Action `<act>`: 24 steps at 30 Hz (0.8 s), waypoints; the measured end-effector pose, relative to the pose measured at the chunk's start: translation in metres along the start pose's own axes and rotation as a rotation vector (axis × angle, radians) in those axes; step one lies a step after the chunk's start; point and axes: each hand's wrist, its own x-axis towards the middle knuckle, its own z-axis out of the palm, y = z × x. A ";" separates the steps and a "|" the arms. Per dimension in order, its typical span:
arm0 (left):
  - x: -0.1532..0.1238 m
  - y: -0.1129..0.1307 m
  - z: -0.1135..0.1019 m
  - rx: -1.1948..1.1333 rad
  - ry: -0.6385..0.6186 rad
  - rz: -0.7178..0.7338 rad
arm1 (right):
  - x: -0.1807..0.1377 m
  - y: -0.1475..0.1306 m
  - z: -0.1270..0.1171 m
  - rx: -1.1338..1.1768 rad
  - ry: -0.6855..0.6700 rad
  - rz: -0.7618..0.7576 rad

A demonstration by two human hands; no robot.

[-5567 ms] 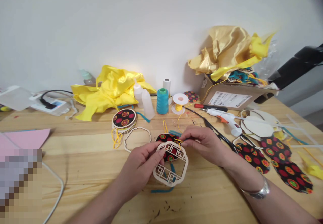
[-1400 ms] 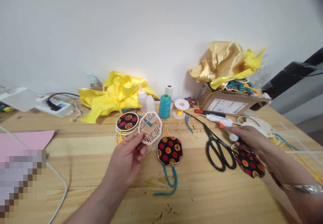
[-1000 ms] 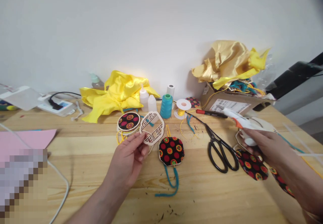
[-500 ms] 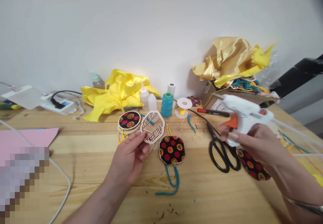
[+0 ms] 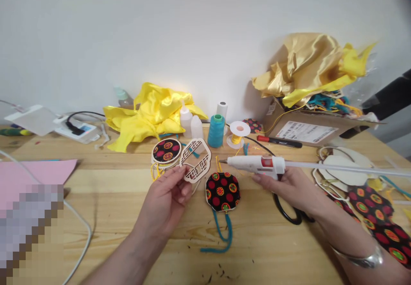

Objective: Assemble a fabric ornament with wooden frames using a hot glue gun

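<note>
My left hand pinches the lower left edge of a pale wooden lattice frame with cut-out patterns, held above the table. My right hand grips a white hot glue gun, its nozzle pointing left toward the frame; a clear glue stick sticks out of its back. Between my hands lies a black patterned fabric piece with a yellow loop at the top and a teal tassel below. Behind my left hand sits a similar round piece. Black scissors are partly hidden under my right hand.
Along the wall stand yellow satin cloth, white squeeze bottles, teal thread and a yellow-thread spool. A cardboard box holds cloth at right. Fabric pieces lie below it. A white cable crosses the left side.
My right hand has brought the glue gun left and lower, turning it level with its nozzle close to the wooden frame. My left hand still holds the frame in nearly the same place.
</note>
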 end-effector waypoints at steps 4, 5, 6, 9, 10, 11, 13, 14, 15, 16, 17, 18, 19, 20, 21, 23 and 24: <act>-0.001 0.000 0.001 -0.004 -0.004 -0.032 | -0.003 0.003 0.004 -0.125 -0.016 -0.093; -0.001 0.000 0.002 -0.001 -0.003 -0.034 | -0.003 0.002 0.005 -0.151 -0.010 -0.101; -0.002 0.001 0.002 0.000 0.001 -0.034 | -0.003 0.001 0.006 -0.175 -0.002 -0.106; -0.002 0.001 0.003 0.004 0.019 -0.031 | -0.003 -0.003 0.008 -0.238 0.022 -0.112; -0.002 0.001 0.003 0.005 0.026 -0.030 | -0.003 -0.004 0.008 -0.252 0.028 -0.110; -0.003 0.001 0.002 0.006 0.028 -0.033 | -0.003 -0.005 0.008 -0.260 0.037 -0.107; -0.003 0.000 0.002 0.009 0.019 -0.047 | -0.003 -0.005 0.008 -0.261 0.047 -0.108; -0.003 0.000 0.002 0.011 0.011 -0.056 | -0.003 -0.004 0.008 -0.259 0.049 -0.113; -0.003 0.000 0.002 0.012 0.004 -0.061 | -0.002 -0.004 0.008 -0.258 0.050 -0.123; -0.003 0.000 0.002 0.013 0.000 -0.067 | -0.002 -0.004 0.008 -0.261 0.045 -0.141; -0.003 0.000 0.003 0.012 -0.002 -0.071 | -0.002 -0.004 0.009 -0.267 0.039 -0.164; -0.004 0.000 0.003 0.010 0.000 -0.073 | -0.001 -0.004 0.010 -0.273 0.030 -0.189; -0.004 0.000 0.003 0.006 0.003 -0.074 | -0.001 -0.004 0.011 -0.281 0.022 -0.214; -0.004 0.000 0.004 0.003 0.007 -0.074 | 0.000 -0.004 0.012 -0.290 0.014 -0.234; -0.004 0.000 0.004 -0.001 0.011 -0.073 | 0.000 -0.005 0.013 -0.300 0.009 -0.244; -0.005 0.000 0.004 -0.001 0.019 -0.067 | 0.001 -0.005 0.015 -0.318 0.017 -0.239; -0.005 0.000 0.005 0.001 0.021 -0.064 | 0.001 -0.005 0.015 -0.323 0.025 -0.230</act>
